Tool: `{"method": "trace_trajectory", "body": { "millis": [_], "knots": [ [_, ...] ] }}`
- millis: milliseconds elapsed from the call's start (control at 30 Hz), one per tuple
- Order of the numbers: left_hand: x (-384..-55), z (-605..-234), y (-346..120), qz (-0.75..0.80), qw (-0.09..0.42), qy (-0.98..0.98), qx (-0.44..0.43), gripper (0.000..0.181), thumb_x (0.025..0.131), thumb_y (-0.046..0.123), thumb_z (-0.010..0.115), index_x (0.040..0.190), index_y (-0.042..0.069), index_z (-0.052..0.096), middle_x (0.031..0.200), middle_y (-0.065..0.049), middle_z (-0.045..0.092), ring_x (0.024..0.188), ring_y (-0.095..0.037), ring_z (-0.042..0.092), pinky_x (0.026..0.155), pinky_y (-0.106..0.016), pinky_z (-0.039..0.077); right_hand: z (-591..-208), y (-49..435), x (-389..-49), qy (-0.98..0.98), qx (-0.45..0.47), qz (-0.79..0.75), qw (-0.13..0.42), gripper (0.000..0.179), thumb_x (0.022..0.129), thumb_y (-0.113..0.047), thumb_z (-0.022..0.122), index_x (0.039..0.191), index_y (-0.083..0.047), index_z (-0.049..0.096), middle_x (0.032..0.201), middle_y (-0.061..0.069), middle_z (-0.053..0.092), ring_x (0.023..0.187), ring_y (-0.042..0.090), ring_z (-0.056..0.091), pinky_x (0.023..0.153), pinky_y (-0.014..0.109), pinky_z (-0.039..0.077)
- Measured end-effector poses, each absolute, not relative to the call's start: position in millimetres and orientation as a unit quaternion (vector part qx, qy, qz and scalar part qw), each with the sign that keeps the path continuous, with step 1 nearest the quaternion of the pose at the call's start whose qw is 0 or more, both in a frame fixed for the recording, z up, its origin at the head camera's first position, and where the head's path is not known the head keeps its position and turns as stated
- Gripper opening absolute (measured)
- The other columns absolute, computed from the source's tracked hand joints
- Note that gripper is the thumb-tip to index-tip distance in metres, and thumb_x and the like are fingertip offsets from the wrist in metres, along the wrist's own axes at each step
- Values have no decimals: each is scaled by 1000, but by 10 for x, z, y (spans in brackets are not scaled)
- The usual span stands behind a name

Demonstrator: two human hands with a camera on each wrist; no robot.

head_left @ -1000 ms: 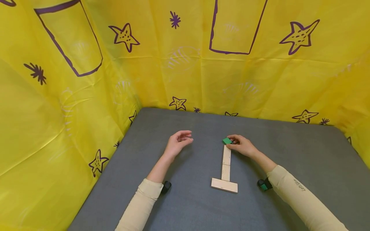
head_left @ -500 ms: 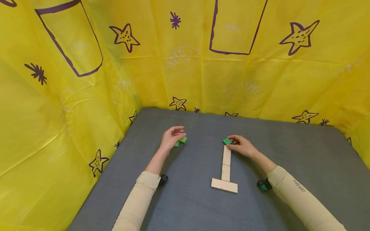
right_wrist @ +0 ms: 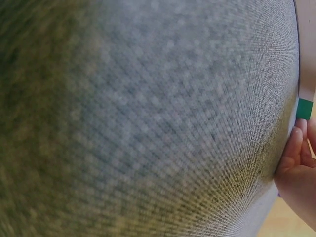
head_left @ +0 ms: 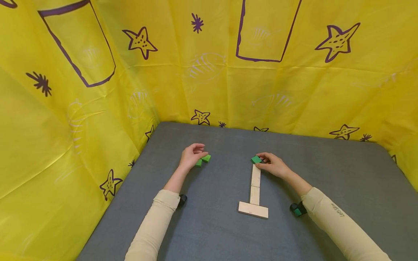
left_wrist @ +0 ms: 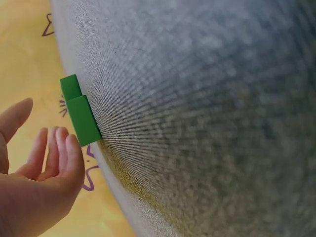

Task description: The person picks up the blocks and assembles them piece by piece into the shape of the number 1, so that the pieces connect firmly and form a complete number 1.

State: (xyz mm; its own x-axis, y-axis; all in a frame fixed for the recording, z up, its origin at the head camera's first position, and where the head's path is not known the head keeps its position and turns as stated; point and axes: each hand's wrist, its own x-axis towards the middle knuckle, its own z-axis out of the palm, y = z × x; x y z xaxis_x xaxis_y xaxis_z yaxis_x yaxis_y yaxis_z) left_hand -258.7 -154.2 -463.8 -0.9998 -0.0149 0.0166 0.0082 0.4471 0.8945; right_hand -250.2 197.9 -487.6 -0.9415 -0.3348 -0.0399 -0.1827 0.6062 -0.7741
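Observation:
Two light green blocks, a nearer one (head_left: 198,163) and a farther one (head_left: 206,158), lie touching on the grey table. My left hand (head_left: 191,156) hovers beside them, fingers loosely bent and thumb apart. In the left wrist view its fingertips come right up to the larger-looking green block (left_wrist: 83,121), with nothing gripped. At the far end of a row of pale wooden planks, my right hand (head_left: 274,165) pinches a dark green block (head_left: 256,159) between thumb and fingers. The row has an upper plank (head_left: 256,175), a lower plank (head_left: 255,195) and a crosswise plank (head_left: 253,209) at the near end.
Yellow cloth (head_left: 209,83) with purple starfish drawings rises behind and beside the grey table (head_left: 222,232). Black wrist devices sit under both sleeves, the left one (head_left: 183,200) and the right one (head_left: 297,209) close above the tabletop.
My left hand has drawn back to the left, and the two light green blocks it hid have come into view. My right hand and the planks stay in place.

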Motion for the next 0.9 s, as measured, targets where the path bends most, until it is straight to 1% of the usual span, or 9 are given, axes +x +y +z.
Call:
{"method": "trace_trajectory", "body": {
  "millis": [233, 500, 900],
  "knots": [
    [-2637, -4690, -1552, -452, -3, -892, -4, 40, 84, 18, 77, 118, 2, 67, 111, -14, 68, 103, -28, 63, 89, -40, 50, -4868, 1984, -2506, 891, -144, -419, 97, 49, 94, -24, 66, 133, 3, 54, 121, 21, 56, 106, 32, 52, 89, 43, 43],
    [-2670, -4727, -1550, -422, -38, -906, -12, 45, 82, 22, 80, 120, 3, 65, 116, -14, 66, 105, -29, 60, 89, -40, 50, -4869, 1986, -2506, 890, -144, -421, 99, 50, 94, -24, 66, 133, 3, 54, 121, 21, 55, 106, 32, 52, 88, 43, 43],
    [-2645, -4718, -1527, -405, -49, -913, -23, 49, 79, 18, 82, 121, 2, 64, 117, -14, 65, 106, -30, 59, 89, -41, 50, -4886, 1982, -2508, 890, -145, -423, 90, 49, 93, -23, 66, 132, 3, 55, 119, 21, 57, 104, 31, 52, 87, 42, 43]
  ]
}}
